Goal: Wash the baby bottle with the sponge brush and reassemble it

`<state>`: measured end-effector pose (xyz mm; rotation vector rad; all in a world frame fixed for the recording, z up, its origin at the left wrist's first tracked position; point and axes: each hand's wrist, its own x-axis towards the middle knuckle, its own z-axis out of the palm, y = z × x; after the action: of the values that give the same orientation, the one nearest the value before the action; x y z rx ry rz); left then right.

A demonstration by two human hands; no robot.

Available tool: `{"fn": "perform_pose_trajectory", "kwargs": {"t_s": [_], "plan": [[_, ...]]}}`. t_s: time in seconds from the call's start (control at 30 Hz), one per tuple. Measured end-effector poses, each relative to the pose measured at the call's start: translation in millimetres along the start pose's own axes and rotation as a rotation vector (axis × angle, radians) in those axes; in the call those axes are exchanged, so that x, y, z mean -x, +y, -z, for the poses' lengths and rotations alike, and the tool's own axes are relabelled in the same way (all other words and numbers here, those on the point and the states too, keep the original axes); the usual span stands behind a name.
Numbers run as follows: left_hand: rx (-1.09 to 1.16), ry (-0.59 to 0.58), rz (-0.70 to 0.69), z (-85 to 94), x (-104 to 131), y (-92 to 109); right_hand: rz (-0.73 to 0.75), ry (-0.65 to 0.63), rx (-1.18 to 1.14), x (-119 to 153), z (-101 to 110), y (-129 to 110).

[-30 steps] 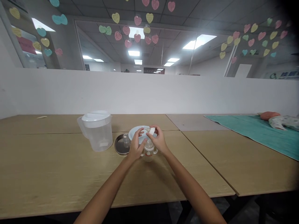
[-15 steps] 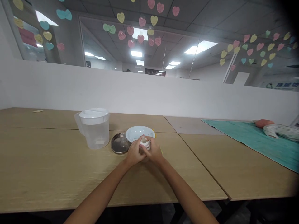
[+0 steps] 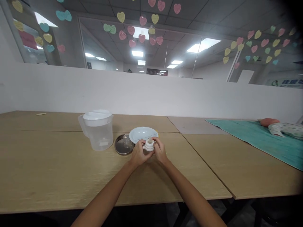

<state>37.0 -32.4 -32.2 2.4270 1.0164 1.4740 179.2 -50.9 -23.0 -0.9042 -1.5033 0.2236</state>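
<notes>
A baby bottle (image 3: 149, 145) with a white collar and a pale teat on top is held upright between both hands in front of the plate. My left hand (image 3: 139, 154) is closed around its left side, and a white handle-like part shows by those fingers. On the other side, my right hand (image 3: 160, 150) grips the collar with thumb and fingers. The bottle's lower body is mostly hidden by the hands. Just behind lies a pale blue plate (image 3: 139, 133) with a thin stick-like thing across it. A clear dome cap (image 3: 127, 142) stands in a round metal tray (image 3: 120, 150) to the left.
A clear lidded pitcher (image 3: 100, 134) stands left of the tray. At the right, a teal towel (image 3: 248, 134) carries what looks like a doll (image 3: 285, 129) in patterned clothing. A white wall (image 3: 142, 94) with glass above it borders the table (image 3: 71, 176) at the back.
The hands and bottle have shifted slightly right. My right fingers now sit at the collar's right side, leaving more of the white collar showing. The whole view has shifted a little.
</notes>
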Motion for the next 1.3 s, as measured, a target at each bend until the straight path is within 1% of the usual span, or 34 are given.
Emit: {"fn": "perform_pose_trajectory", "kwargs": {"t_s": [0.1, 0.27, 0.4, 0.53, 0.63, 0.77, 0.8, 0.87, 0.93, 0.97, 1.07, 1.2, 1.3], "plan": [[-0.010, -0.011, 0.021, 2.7, -1.3, 2.6, 0.001, 0.009, 0.044, 0.7, 2.5, -3.6], [0.046, -0.040, 0.012, 9.3, -6.6, 12.4, 0.193, 0.100, 0.206, 1.6, 8.4, -14.3], [0.047, -0.048, 0.014, 8.9, -7.6, 13.9, 0.303, 0.165, 0.278, 1.6, 11.4, -18.9], [0.062, -0.043, 0.056, 6.7, -6.0, 9.9, 0.437, 0.164, 0.352, 5.2, 10.3, -18.4], [0.050, -0.061, 0.023, 5.8, -5.5, 6.3, 0.509, 0.114, 0.383, 8.7, 8.1, -19.0], [0.016, -0.079, -0.064, 5.8, -6.3, 3.6, 0.525, 0.001, 0.386, 10.5, 4.9, -22.3], [0.015, -0.077, -0.080, 6.0, -6.6, 3.7, 0.502, 0.007, 0.369, 10.4, 4.1, -23.0], [0.020, -0.079, -0.078, 6.5, -6.6, 4.6, 0.418, 0.078, 0.332, 9.8, 3.2, -23.4], [0.027, -0.074, -0.030, 6.8, -6.2, 6.1, 0.341, 0.153, 0.312, 9.2, 3.2, -22.7], [0.032, -0.070, 0.000, 6.8, -5.9, 6.7, 0.330, 0.166, 0.310, 9.0, 3.5, -22.2], [0.049, -0.063, 0.051, 6.3, -5.6, 6.8, 0.404, 0.139, 0.313, 9.2, 4.4, -21.8], [0.055, -0.081, -0.001, 5.3, -8.0, 4.1, 0.527, 0.089, 0.306, 11.0, 1.7, -25.5], [0.060, -0.105, -0.030, 5.3, -9.6, 2.4, 0.570, 0.031, 0.282, 12.8, -2.2, -29.2]]}}
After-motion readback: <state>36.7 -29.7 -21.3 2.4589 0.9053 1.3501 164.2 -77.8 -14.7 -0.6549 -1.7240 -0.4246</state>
